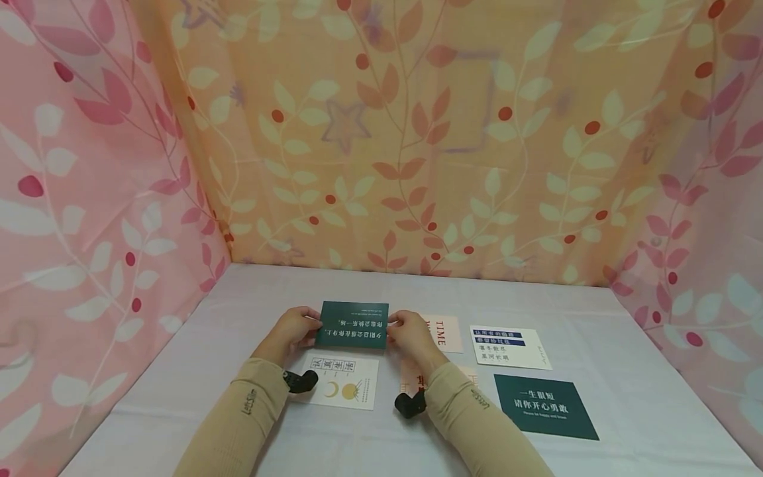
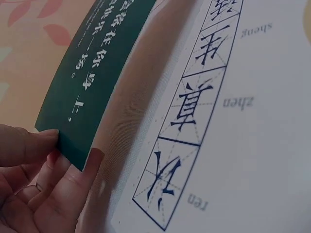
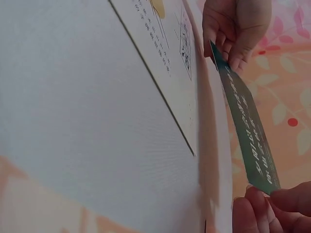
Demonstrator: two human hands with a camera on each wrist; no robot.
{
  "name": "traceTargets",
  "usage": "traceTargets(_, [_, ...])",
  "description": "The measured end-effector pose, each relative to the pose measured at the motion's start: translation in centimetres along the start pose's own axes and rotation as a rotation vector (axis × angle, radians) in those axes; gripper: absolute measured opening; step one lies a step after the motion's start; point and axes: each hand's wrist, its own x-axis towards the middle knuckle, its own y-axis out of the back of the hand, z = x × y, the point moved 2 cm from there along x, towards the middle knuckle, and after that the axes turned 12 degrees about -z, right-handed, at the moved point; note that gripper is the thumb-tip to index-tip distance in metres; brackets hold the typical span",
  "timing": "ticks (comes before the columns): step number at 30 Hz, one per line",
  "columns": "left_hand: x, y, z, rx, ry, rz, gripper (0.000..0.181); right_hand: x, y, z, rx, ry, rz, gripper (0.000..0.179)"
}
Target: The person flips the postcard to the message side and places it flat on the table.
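Your beige, smooth cloth left sleeve (image 1: 232,414) and matching right sleeve (image 1: 479,421) come nearest the camera, reaching in from the near side of a white, rectangular paper card printed with a yellow sun and moon (image 1: 334,381), which lies flat. Just beyond that white card, raised off the pale cloth-covered worktop (image 1: 352,444), is the dark green, rectangular card with white lettering (image 1: 353,324). Its long axis runs from hand to hand, so it sits directly between your fingers; neither hand looks nearer. Your left hand (image 1: 296,329) pinches its left short edge, thumb against the printed face; your right hand (image 1: 411,334) pinches the opposite edge. From your side its writing is upside down. The stock seems thin but stiff, with a matte face and straight edges.

Right of the white card and farther off lie a pale peach card with red "TIME" lettering (image 1: 447,332) and a cream card with blue bands (image 1: 511,348); right and a little nearer lies a second dark green card (image 1: 547,407).
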Motion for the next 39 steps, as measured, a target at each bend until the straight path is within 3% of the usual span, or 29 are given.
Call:
traceTargets(10, [0.3,0.1,0.1,-0.014,-0.019,-0.014,0.013,0.0,0.2,0.0,-0.028,0.000,0.014,0.006])
traceTargets(21, [0.5,0.5,0.0,-0.003,-0.055,-0.006,0.010,-0.1,0.4,0.1,0.015,-0.005,0.008,0.008])
traceTargets(32, [0.5,1.1,0.1,-0.026,-0.112,-0.024,0.009,0.0,0.7,0.1,-0.022,0.021,0.003,0.008])
traceTargets(39, [0.2,1.1,0.3,-0.067,-0.097,-0.041,0.007,-0.1,1.2,-0.5,-0.026,0.021,0.007,0.008])
